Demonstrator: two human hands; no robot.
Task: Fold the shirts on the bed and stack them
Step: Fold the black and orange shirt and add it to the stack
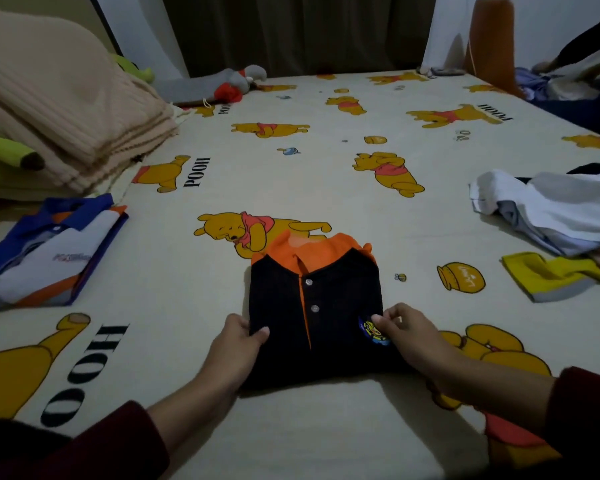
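Centrally, both hands pinch folded rectangular black polo shirt (314,317); left hand (238,344); right hand (407,332).

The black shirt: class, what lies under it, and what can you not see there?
The black shirt lies folded on the printed bedsheet, gripped at its sides by the left hand and right hand. The sheet's print beneath it is covered.

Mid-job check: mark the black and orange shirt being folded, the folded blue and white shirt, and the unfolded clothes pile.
black and orange shirt (288,327): head view, black front left of the placket.
blue and white shirt (54,252): head view, white chest panel.
unfolded clothes pile (565,209): head view, top white garment.
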